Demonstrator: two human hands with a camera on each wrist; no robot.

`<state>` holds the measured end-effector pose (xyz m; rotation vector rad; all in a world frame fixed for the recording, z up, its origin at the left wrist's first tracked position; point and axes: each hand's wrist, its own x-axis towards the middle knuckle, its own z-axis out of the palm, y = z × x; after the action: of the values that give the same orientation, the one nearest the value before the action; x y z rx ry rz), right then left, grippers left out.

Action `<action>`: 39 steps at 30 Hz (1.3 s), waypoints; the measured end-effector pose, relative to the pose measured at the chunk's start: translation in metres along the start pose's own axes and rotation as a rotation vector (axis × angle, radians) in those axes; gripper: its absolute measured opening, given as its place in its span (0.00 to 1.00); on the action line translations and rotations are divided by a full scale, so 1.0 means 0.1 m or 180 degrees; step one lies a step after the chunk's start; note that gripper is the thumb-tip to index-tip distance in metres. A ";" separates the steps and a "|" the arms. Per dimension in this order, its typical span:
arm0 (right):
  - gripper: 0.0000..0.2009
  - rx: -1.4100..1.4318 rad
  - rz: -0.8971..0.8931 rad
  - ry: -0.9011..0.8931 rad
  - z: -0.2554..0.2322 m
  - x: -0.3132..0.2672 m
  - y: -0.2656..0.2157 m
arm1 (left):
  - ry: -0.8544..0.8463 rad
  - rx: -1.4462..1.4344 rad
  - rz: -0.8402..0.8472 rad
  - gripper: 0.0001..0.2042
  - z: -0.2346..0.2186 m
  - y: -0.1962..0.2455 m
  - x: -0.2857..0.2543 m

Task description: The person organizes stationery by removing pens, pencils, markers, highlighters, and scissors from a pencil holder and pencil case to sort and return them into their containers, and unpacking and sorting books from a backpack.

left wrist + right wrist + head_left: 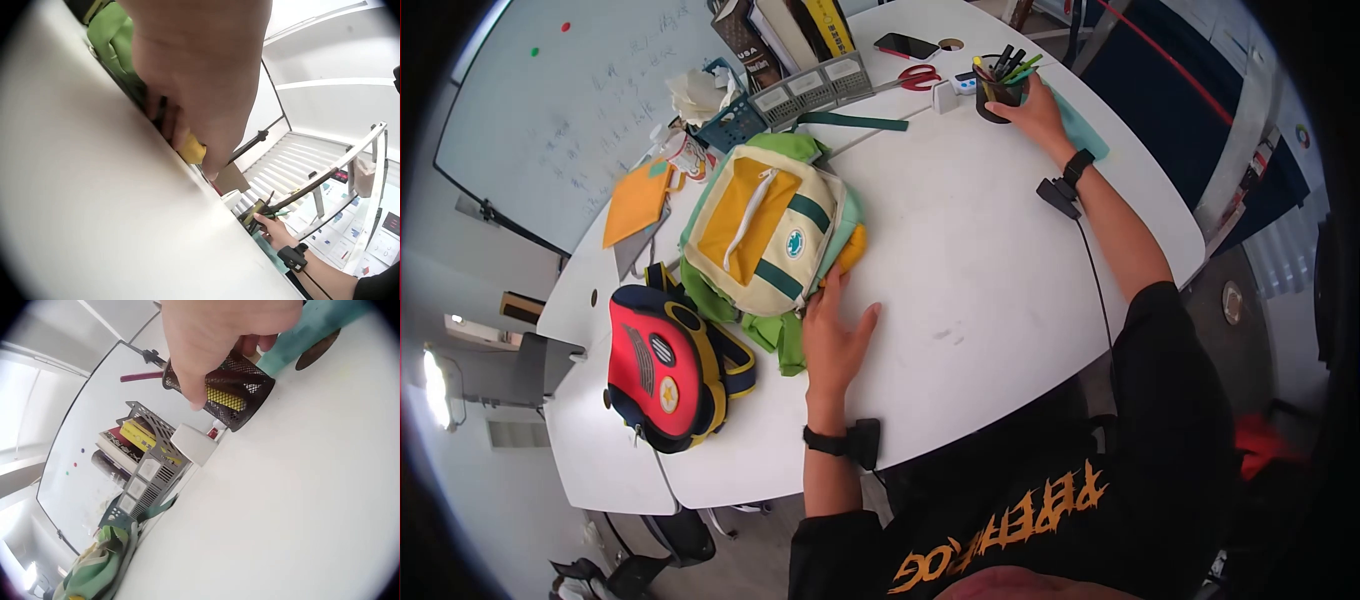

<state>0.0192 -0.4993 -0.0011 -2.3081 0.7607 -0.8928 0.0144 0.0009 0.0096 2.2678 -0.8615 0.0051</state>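
In the head view my right hand (1030, 110) grips a black mesh pen holder (992, 104) filled with pens (1004, 66) at the table's far right. The right wrist view has my thumb against the mesh wall (240, 387), with the other fingers partly hidden behind it. My left hand (833, 340) rests against the lower edge of a cream, yellow and green backpack (785, 240), its thumb spread away from the fingers. A small yellow part (192, 152) shows beside those fingers in the left wrist view.
A red and navy backpack (645, 365) lies on the left. Toward the back are a grey book rack (815, 92), a blue basket (732, 125), red-handled scissors (918, 78), a phone (908, 46) and a small white box (944, 97). An orange pouch (635, 205) lies behind the backpacks.
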 end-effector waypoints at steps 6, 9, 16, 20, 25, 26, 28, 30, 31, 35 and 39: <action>0.48 -0.0196 -0.0294 0.0385 0.04 -0.23 -0.14 | 0.0162 0.0121 0.0051 0.37 0.05 -0.02 -0.01; 0.46 0.0372 -0.0863 0.0287 -0.06 -0.51 -0.28 | 0.0162 -0.0296 0.0095 0.33 0.05 -0.05 -0.02; 0.39 0.0585 -0.1838 -0.0909 -0.50 -1.28 -0.97 | 0.0177 -0.1887 -0.0348 0.30 0.18 0.10 -0.07; 0.37 -0.0204 -0.2748 -0.0979 -0.44 -1.56 -1.15 | 0.0249 -0.1736 0.0080 0.35 0.30 0.14 -0.12; 0.31 -0.0425 -0.3292 -0.0859 -0.27 -1.89 -1.37 | 0.0228 -0.0965 0.0310 0.40 0.31 0.33 -0.15; 0.30 -0.0458 -0.3388 -0.0773 -0.26 -1.94 -1.42 | 0.0251 -0.0684 0.0461 0.43 0.32 0.35 -0.16; 0.27 -0.0514 -0.3543 -0.0573 -0.22 -2.02 -1.46 | 0.0152 -0.0616 0.0323 0.45 0.33 0.42 -0.19; 0.27 -0.0466 -0.3620 -0.0401 -0.22 -2.02 -1.47 | 0.0059 -0.0553 0.0215 0.47 0.33 0.43 -0.17; 0.27 -0.0429 -0.3702 -0.0220 -0.22 -2.02 -1.47 | -0.0012 -0.0351 0.0296 0.47 0.33 0.42 -0.16; 0.28 -0.0750 -0.3645 -0.0149 -0.26 -1.92 -1.37 | -0.0045 0.0091 0.0532 0.43 0.37 0.40 -0.16; 0.32 -0.1024 -0.3479 -0.0121 -0.29 -1.74 -1.22 | -0.0159 0.0081 0.0464 0.37 0.35 0.39 -0.15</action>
<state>-0.0724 -0.3071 0.0249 -3.0078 -0.5259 -1.1889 -0.0283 -0.0328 0.0030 2.2319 -1.0570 0.0259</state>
